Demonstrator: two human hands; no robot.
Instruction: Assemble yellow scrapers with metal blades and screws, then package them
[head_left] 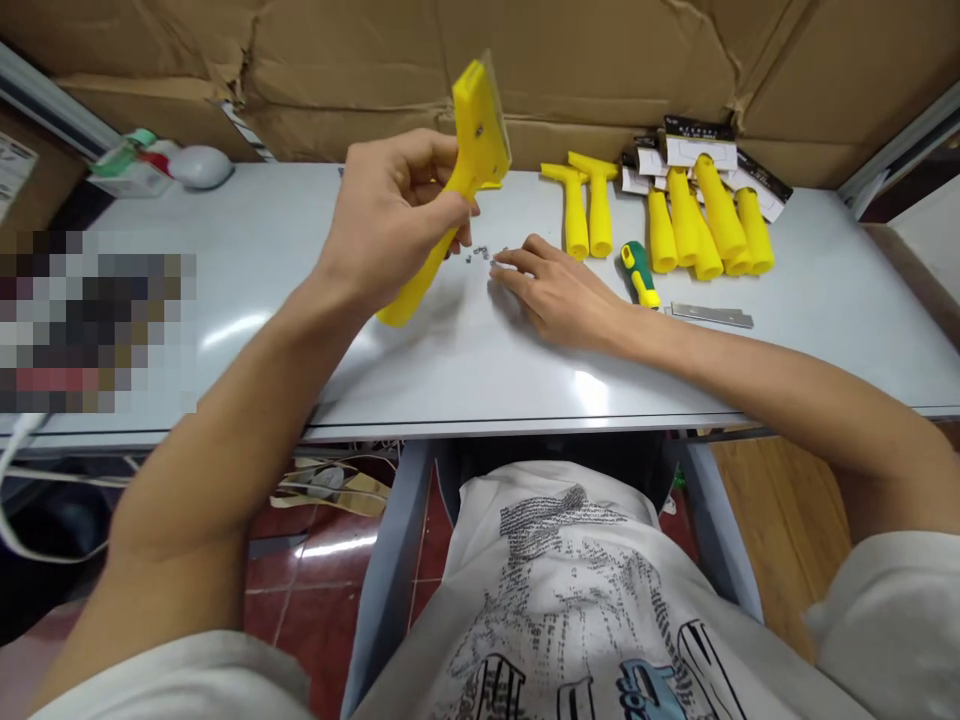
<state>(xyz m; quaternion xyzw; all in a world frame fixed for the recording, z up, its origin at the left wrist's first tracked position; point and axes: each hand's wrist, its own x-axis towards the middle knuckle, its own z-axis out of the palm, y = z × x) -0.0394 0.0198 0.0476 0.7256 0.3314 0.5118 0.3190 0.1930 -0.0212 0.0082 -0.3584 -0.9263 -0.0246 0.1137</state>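
Note:
My left hand (397,215) is wrapped round the handle of a yellow scraper (480,140), holding it raised and tilted above the table. The scraper's head points up, with a thin blade along its edge and a screw in its face. Several small metal screws (481,250) lie loose on the table just right of the scraper. My right hand (559,290) rests low over the table, its fingers stretched out and its fingertips at the edge of these screws. Whether a screw touches the fingertips is too small to tell.
Two yellow scraper bodies (574,210) lie behind my right hand. A green and yellow screwdriver (639,272) and flat metal blades (711,315) are beside my right forearm. Several yellow handles (705,225) and black-and-white cards (701,145) lie at the back right. Cardboard (562,70) stands behind the table.

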